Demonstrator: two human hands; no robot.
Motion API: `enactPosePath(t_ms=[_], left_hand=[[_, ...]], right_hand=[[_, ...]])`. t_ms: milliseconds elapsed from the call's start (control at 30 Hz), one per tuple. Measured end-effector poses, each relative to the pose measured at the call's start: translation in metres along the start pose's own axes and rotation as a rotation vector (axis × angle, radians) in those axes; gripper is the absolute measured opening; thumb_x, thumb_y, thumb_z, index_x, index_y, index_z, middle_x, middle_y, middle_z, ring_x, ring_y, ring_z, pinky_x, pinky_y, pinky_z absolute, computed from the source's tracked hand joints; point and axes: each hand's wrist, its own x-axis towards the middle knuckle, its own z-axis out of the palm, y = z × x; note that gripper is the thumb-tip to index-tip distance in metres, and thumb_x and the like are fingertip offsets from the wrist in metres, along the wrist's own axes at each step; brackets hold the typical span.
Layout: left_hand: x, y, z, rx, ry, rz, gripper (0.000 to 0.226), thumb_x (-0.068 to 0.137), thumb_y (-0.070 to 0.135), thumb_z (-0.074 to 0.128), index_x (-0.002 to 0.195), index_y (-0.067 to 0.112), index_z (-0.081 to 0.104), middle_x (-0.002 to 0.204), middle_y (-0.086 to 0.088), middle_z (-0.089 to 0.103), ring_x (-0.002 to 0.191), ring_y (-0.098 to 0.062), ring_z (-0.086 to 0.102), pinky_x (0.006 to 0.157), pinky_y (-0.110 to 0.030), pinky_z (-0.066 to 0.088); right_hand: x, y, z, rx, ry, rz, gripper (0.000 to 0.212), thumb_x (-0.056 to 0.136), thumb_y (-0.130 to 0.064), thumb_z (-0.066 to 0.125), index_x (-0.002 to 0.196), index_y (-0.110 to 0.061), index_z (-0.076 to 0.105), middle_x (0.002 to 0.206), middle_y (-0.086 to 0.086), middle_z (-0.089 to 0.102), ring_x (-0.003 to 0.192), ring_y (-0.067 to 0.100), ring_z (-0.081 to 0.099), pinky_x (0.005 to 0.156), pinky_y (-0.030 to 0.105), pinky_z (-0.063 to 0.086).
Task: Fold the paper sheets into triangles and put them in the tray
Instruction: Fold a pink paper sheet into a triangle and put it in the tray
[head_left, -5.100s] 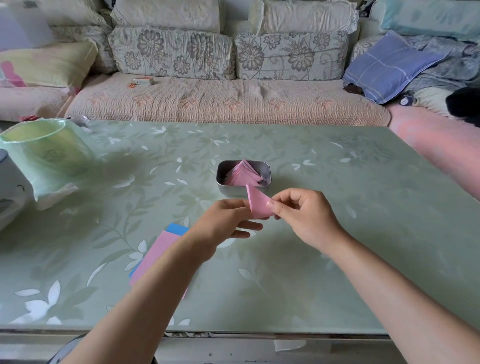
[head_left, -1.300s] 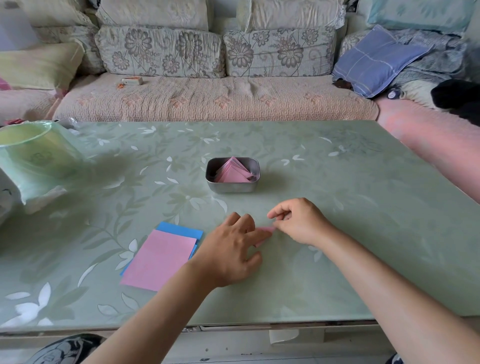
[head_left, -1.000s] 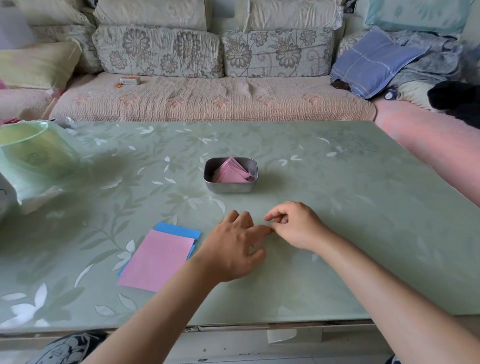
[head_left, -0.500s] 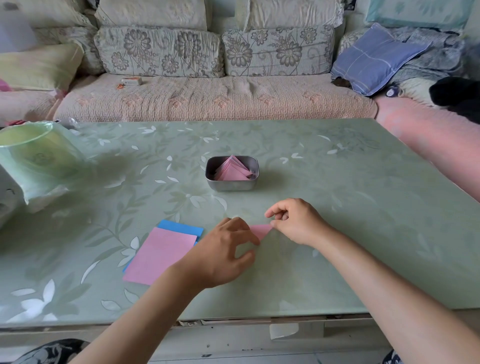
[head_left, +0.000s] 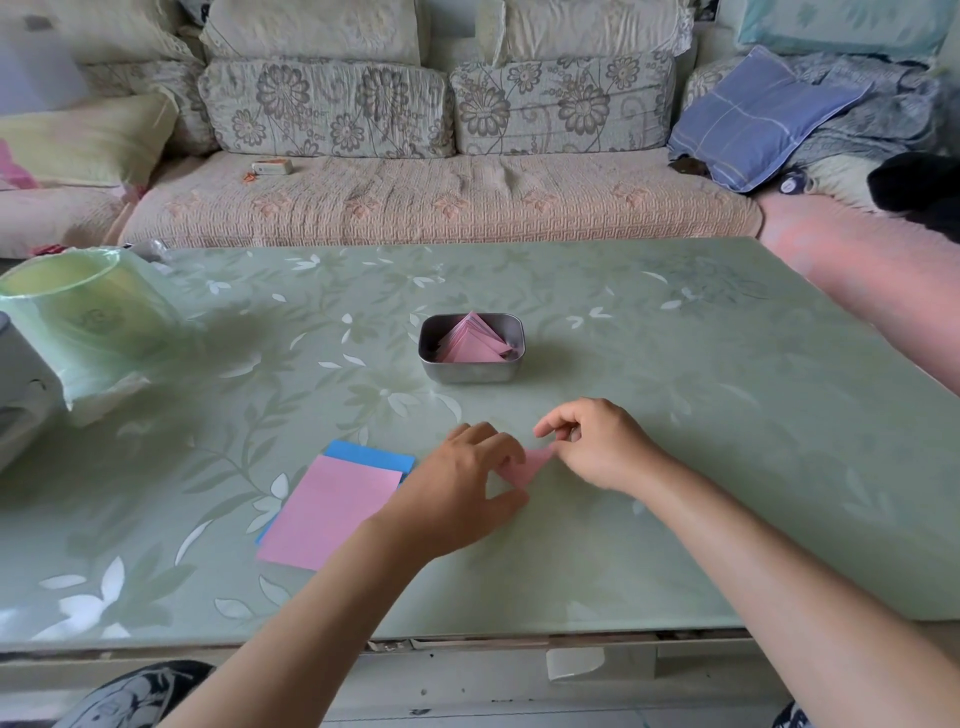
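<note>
the folded pink paper (head_left: 531, 464) is down flat on the table (head_left: 675, 415), right in the gap between the two hands, and only a small pointy bit of it shows. the left hand (head_left: 457, 493) has its fingers curled down over the near-left part of the paper with the thumb sticking out along the table under it, so it's got the paper held, though most of the sheet is hidden under that hand. the right hand (head_left: 597, 447) pinches the paper's pointed tip with curled fingers, while its index finger pokes out a bit above. can't make out the exact fold under there.

straight ahead of both hands, further out on the table and well apart from them, sits the small metal tray (head_left: 470, 373) with a pile of pink triangles (head_left: 472, 343) in it, leaning on each other.

just to the left of the left hand, touching distance from the wrist, lies a flat pink sheet (head_left: 332, 509) on top of a blue sheet (head_left: 370, 455), the blue one peeking out at the far edge.

way off to the left of the left hand there's a bin with a green plastic bag (head_left: 88, 317). past the table's far edge is a floral sofa (head_left: 415, 202) with a small box (head_left: 272, 166) on the seat, and a blue checked pillow (head_left: 753, 114) far off beyond the right hand.
</note>
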Motion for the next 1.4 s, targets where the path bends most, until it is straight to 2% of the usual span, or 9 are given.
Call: enactPosePath(t_ms=[133,367,500,633,800,867,967,1167,1400], left_hand=[[0.013,0.000,0.005,0.014,-0.027,-0.027,0.042,0.082,0.039,0.073,0.122,0.030,0.063,0.113,0.010,0.055,0.103,-0.013,0.047,0.093,-0.028,0.042],[0.019,-0.003,0.004,0.039,0.005,-0.071,0.036,0.078,0.040,0.075,0.112,0.039,0.063,0.105,0.016,0.059,0.100,-0.015,0.047,0.092,-0.030,0.040],[0.021,-0.004,0.003,-0.049,0.035,-0.056,0.038,0.073,0.033,0.081,0.107,0.035,0.063,0.100,0.015,0.055,0.096,-0.015,0.048,0.087,-0.028,0.042],[0.020,-0.004,0.004,-0.055,0.053,0.005,0.039,0.073,0.028,0.080,0.108,0.031,0.063,0.103,0.009,0.054,0.096,-0.016,0.050,0.087,-0.036,0.046],[0.019,-0.010,-0.004,0.117,0.136,0.144,0.059,0.063,0.041,0.086,0.116,0.031,0.062,0.128,0.010,0.051,0.117,-0.017,0.044,0.094,-0.031,0.039],[0.019,-0.012,-0.009,0.134,0.178,0.180,0.050,0.066,0.041,0.085,0.111,0.032,0.065,0.127,0.012,0.055,0.119,-0.014,0.047,0.094,-0.030,0.039],[0.021,-0.013,-0.013,0.072,0.265,0.200,0.020,0.078,0.030,0.080,0.097,0.027,0.073,0.103,0.014,0.069,0.095,-0.013,0.061,0.085,-0.034,0.049],[0.021,-0.010,-0.015,-0.264,0.257,-0.121,0.001,0.085,0.034,0.073,0.084,0.035,0.073,0.078,0.019,0.073,0.076,0.003,0.066,0.076,-0.030,0.055],[0.026,-0.006,-0.021,-0.717,0.164,-0.358,0.013,0.080,0.040,0.072,0.077,0.027,0.076,0.074,0.007,0.075,0.066,-0.006,0.069,0.060,-0.015,0.050]], right_hand=[[-0.004,0.002,0.001,-0.067,-0.005,-0.089,0.026,0.087,-0.011,0.064,0.095,-0.034,0.073,0.089,-0.012,0.056,0.071,-0.002,0.052,0.066,0.003,0.037],[-0.005,0.003,-0.002,-0.099,-0.053,-0.177,0.014,0.084,-0.034,0.074,0.097,-0.039,0.074,0.090,-0.012,0.052,0.078,-0.011,0.051,0.065,0.005,0.035],[-0.007,-0.003,-0.002,-0.110,-0.059,-0.167,0.010,0.084,-0.042,0.074,0.079,-0.046,0.066,0.090,-0.013,0.054,0.075,-0.013,0.049,0.061,0.011,0.033],[-0.007,-0.009,-0.005,-0.035,-0.076,-0.109,0.020,0.083,-0.032,0.076,0.070,-0.040,0.063,0.078,-0.017,0.062,0.068,-0.014,0.053,0.058,0.008,0.036],[-0.006,-0.016,-0.009,0.264,-0.142,0.015,0.004,0.087,-0.021,0.074,0.086,-0.023,0.071,0.067,-0.011,0.070,0.053,0.000,0.053,0.055,0.015,0.040],[-0.007,-0.020,-0.012,0.397,-0.160,0.066,0.009,0.088,-0.018,0.071,0.096,-0.022,0.069,0.066,-0.007,0.070,0.050,0.007,0.050,0.055,0.018,0.041],[-0.009,-0.022,-0.018,0.472,-0.219,0.109,0.014,0.092,-0.017,0.066,0.106,-0.022,0.067,0.066,-0.008,0.068,0.050,0.010,0.049,0.050,0.016,0.037],[-0.012,-0.027,-0.015,0.505,-0.098,-0.017,0.008,0.095,-0.022,0.066,0.098,-0.019,0.073,0.083,-0.009,0.070,0.060,0.005,0.056,0.056,0.013,0.043],[-0.010,-0.023,-0.014,0.460,-0.073,-0.102,0.008,0.095,-0.016,0.066,0.091,-0.016,0.073,0.056,-0.015,0.060,0.047,-0.001,0.047,0.050,0.009,0.034]])
